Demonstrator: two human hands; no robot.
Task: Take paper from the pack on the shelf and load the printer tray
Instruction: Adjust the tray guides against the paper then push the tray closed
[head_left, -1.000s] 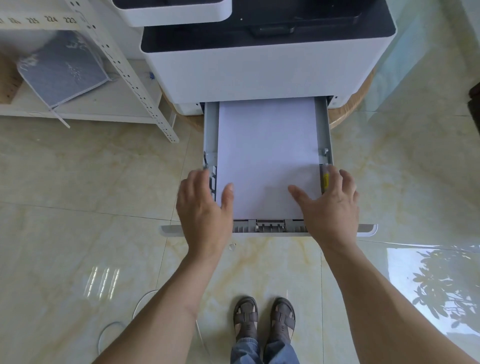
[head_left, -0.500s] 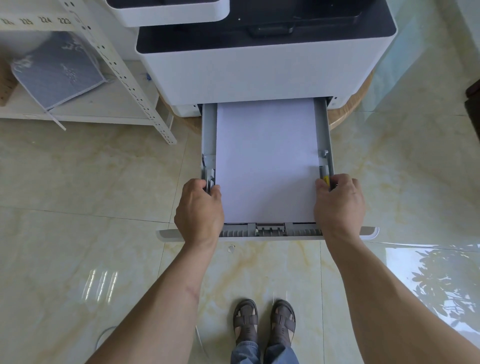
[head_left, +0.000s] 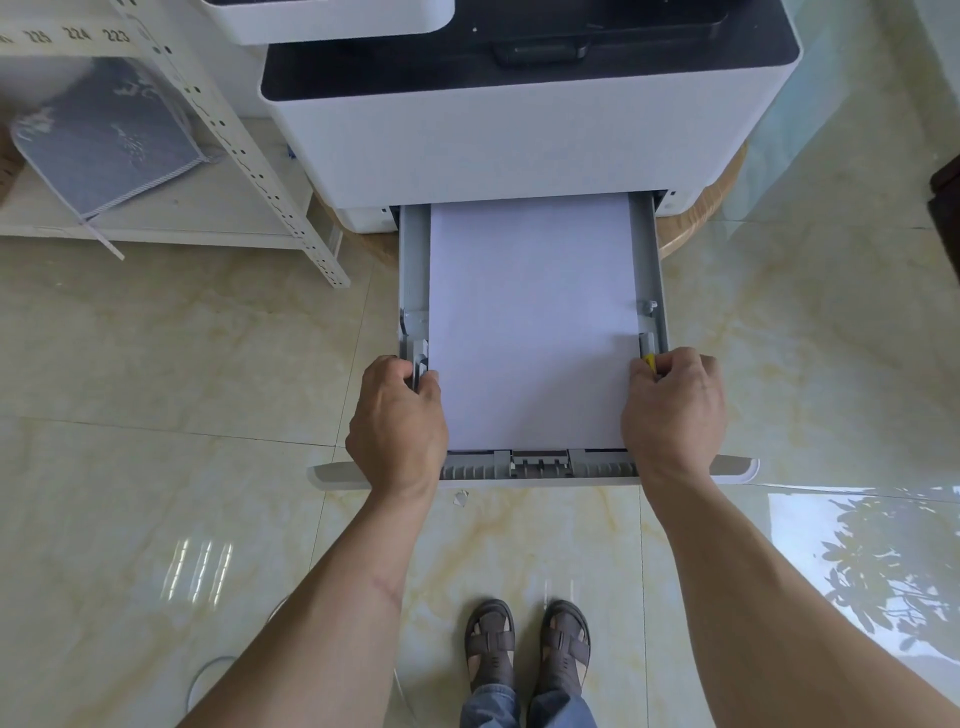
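A white printer (head_left: 519, 140) with a dark top stands on a low wooden base. Its grey paper tray (head_left: 655, 270) is pulled out toward me, with a stack of white paper (head_left: 530, 322) lying flat inside. My left hand (head_left: 397, 426) is closed on the left side guide (head_left: 420, 358) of the tray. My right hand (head_left: 672, 415) is closed on the right side guide (head_left: 648, 347), pinching its yellow tab. Both hands sit at the near corners of the paper, just behind the tray's white front panel (head_left: 337, 474).
A white metal shelf (head_left: 249, 156) stands at the left with a grey-blue paper pack (head_left: 109, 135) leaning on its lower board. The floor is glossy marble tile; a small scrap (head_left: 460, 498) lies below the tray. My sandalled feet (head_left: 527, 644) stand under the tray's front. A white cable (head_left: 208, 670) curls at lower left.
Both hands were open and flat on the paper's near corners a second ago. They moved outward and closed on the side guides, where they stay now.
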